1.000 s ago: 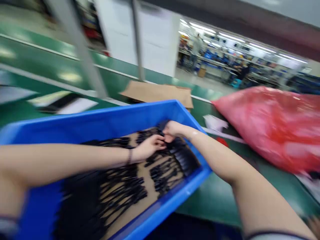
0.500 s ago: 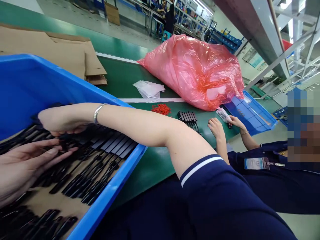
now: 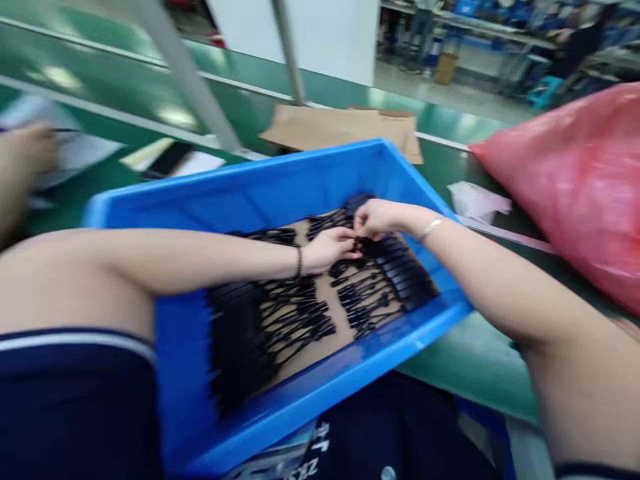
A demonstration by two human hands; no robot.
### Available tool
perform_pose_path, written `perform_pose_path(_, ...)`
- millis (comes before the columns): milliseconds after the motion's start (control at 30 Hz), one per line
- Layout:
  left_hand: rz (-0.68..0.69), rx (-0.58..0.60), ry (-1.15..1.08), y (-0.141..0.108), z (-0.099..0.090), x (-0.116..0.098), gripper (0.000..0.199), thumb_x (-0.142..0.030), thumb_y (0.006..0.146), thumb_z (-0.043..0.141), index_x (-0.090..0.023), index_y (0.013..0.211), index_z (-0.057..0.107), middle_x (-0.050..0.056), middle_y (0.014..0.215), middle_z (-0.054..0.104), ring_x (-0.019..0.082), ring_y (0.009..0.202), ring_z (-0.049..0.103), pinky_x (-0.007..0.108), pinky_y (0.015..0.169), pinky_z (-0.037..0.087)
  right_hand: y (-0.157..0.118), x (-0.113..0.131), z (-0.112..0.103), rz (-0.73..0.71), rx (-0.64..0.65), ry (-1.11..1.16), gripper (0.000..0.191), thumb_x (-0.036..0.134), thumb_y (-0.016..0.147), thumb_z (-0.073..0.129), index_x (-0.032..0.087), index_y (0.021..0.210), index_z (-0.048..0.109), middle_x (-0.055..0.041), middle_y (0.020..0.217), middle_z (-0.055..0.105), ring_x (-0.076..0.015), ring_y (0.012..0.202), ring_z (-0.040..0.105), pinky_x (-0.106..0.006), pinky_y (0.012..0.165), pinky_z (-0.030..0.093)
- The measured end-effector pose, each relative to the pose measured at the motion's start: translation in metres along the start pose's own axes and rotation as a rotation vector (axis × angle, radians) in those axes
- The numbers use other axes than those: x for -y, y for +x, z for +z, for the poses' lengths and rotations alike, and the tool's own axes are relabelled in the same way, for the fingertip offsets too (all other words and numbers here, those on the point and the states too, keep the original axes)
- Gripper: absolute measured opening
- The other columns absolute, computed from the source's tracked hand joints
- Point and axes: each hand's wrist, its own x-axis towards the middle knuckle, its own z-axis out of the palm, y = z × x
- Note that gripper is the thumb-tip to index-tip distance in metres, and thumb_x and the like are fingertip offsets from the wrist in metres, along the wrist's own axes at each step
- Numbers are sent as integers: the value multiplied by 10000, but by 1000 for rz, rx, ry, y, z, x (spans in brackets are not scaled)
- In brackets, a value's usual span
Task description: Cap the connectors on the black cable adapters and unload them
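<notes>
A big blue plastic bin (image 3: 295,175) stands before me with a sheet of brown cardboard (image 3: 330,300) inside. Rows of black boxes with short cables lie on it: one block of boxes (image 3: 240,333) at the left, another (image 3: 407,273) at the right, their cables (image 3: 300,320) pointing to the middle. My left hand (image 3: 327,251) reaches to the bin's far right part, fingers closed at a black cabled box that is partly hidden. Touching it from the right, my right hand (image 3: 377,219) is bent down with its fingers pinched on the same black piece. Blur hides the exact grip.
Flat cardboard (image 3: 340,127) lies behind the bin on the green table (image 3: 470,347). A white plastic sheet (image 3: 479,202) and a pink bag (image 3: 590,187) are at the right. Another person's hand (image 3: 33,150) is over papers at the left, near a dark phone-like object (image 3: 170,160).
My view has swung left, so the whole bin now shows. Both hands remain close together among the black cabled boxes in the bin. The co-worker at the right has mostly left the view.
</notes>
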Motion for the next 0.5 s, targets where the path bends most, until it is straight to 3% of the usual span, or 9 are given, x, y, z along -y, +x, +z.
perform_pose_path(133, -23, 32, -22, 8, -7, 3, 103, 16, 831, 500, -84, 853, 515, 40, 724, 631, 91, 597, 649, 229, 656, 544, 19, -14, -2, 12, 3, 132, 73, 50, 740, 621, 120, 734, 600, -4, 611, 605, -84, 553, 577, -200, 582, 521)
perform_pose_path(500, -24, 29, -39, 9, -5, 3, 73, -4, 832, 523, -73, 810, 529, 30, 717, 626, 88, 582, 654, 218, 648, 545, 21, -19, -1, 45, 21, 196, 90, 66, 691, 651, 127, 646, 602, -47, 592, 646, -169, 635, 666, -264, 613, 578)
